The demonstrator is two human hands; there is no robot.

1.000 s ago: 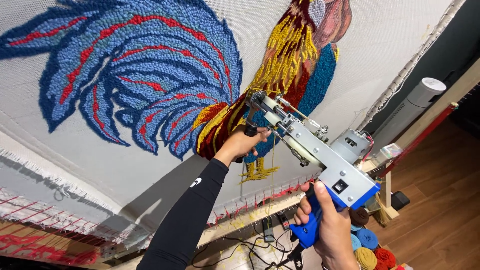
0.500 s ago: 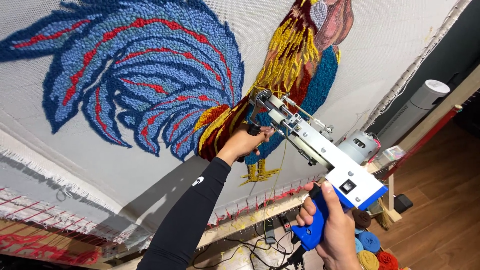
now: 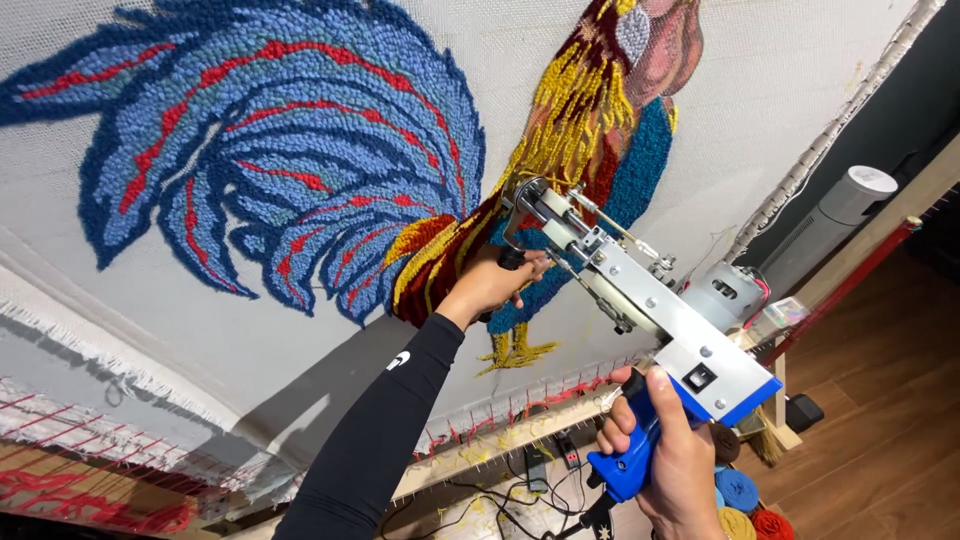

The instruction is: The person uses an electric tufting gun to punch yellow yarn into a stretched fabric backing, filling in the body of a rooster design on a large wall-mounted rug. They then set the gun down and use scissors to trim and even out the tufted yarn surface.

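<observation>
A silver and blue tufting gun (image 3: 645, 300) points its tip into a stretched white cloth (image 3: 240, 350) bearing a tufted rooster (image 3: 420, 170) in blue, red and yellow yarn. My left hand (image 3: 495, 283), in a black sleeve, grips the gun's black front handle close to the cloth, at the rooster's lower body. My right hand (image 3: 672, 462) holds the blue rear grip (image 3: 635, 460) lower right. The tip sits near the red and yellow breast area.
A wooden frame bar (image 3: 500, 445) with red tack strips runs under the cloth. Yarn balls (image 3: 745, 500) in blue, yellow and red lie at lower right. A white cylindrical appliance (image 3: 835, 215) stands on the wooden floor (image 3: 880, 400). Cables hang below the frame.
The gun and both hands have shifted slightly right and down along the rooster's body; grips unchanged.
</observation>
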